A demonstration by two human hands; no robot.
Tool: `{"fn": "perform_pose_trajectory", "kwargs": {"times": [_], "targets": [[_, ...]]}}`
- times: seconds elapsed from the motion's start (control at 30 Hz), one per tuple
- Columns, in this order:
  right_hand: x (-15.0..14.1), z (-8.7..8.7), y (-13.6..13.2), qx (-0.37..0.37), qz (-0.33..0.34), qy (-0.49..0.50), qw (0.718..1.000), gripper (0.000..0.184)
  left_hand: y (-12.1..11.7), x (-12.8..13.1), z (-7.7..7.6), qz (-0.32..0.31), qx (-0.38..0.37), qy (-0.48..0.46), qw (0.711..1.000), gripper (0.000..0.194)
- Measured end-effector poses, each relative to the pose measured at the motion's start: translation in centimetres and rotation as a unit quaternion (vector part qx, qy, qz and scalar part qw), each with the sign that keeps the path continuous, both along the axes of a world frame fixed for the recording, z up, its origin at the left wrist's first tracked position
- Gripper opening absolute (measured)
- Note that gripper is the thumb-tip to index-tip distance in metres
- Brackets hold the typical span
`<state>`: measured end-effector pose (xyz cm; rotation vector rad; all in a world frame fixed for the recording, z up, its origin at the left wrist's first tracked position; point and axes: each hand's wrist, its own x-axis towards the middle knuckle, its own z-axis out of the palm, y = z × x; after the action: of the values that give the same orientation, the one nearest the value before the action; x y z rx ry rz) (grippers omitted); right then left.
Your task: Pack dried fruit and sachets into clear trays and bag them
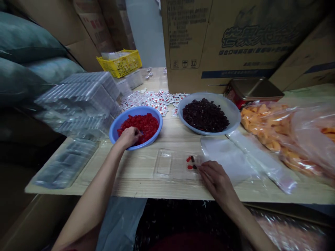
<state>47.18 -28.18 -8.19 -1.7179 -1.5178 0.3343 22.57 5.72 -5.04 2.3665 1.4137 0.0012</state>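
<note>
My left hand reaches into a blue bowl of small glossy red pieces. Its fingers are pinched together among them; what they hold is hidden. A clear plastic box, lying opened flat, is in front of me on the table. In its right half sit red pieces and dark pieces, several in all. My right hand is at the right edge of this box, thumb and fingers closed on it beside the pieces. Beyond it stands a pale bowl of dark, dried-looking pieces.
Stacked clear boxes and a yellow basket stand at the left. Small printed packets lie behind the bowls. A large carton blocks the back. White sheets and bagged orange pieces cover the right side.
</note>
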Motion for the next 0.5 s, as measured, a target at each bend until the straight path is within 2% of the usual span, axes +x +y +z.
{"fn": "perform_pose_trajectory", "kwargs": {"times": [0.07,0.13,0.23,0.3,0.37,0.43,0.5], "targets": [[-1.0,0.1,-0.9,0.004,0.011,0.013,1.0,0.022,-0.4,-0.5,0.2,0.037,-0.021,-0.123,0.991,0.024],[-1.6,0.1,-1.8,-0.003,0.013,0.024,1.0,0.024,-1.5,-0.6,1.0,0.076,-0.063,-0.279,0.955,0.028],[-1.8,-0.2,-3.1,-0.018,-0.001,0.035,0.999,0.025,-5.6,0.4,2.8,0.093,-0.1,-0.417,0.898,0.029],[-1.7,-0.5,-3.7,-0.025,-0.015,0.044,0.999,0.024,-9.8,1.8,3.8,0.055,-0.13,-0.449,0.883,0.027],[-1.6,-0.8,-4.1,-0.03,-0.032,0.057,0.997,0.021,-14.4,3.6,3.9,-0.018,-0.198,-0.436,0.878,0.023],[-1.7,-1.1,-4.3,-0.038,-0.049,0.069,0.996,0.019,-18.3,5.5,2.8,-0.094,-0.246,-0.385,0.884,0.017],[-2.0,-1.2,-4.4,-0.038,-0.06,0.07,0.995,0.018,-21.0,7.3,0.9,-0.161,-0.241,-0.328,0.899,0.012]]}}
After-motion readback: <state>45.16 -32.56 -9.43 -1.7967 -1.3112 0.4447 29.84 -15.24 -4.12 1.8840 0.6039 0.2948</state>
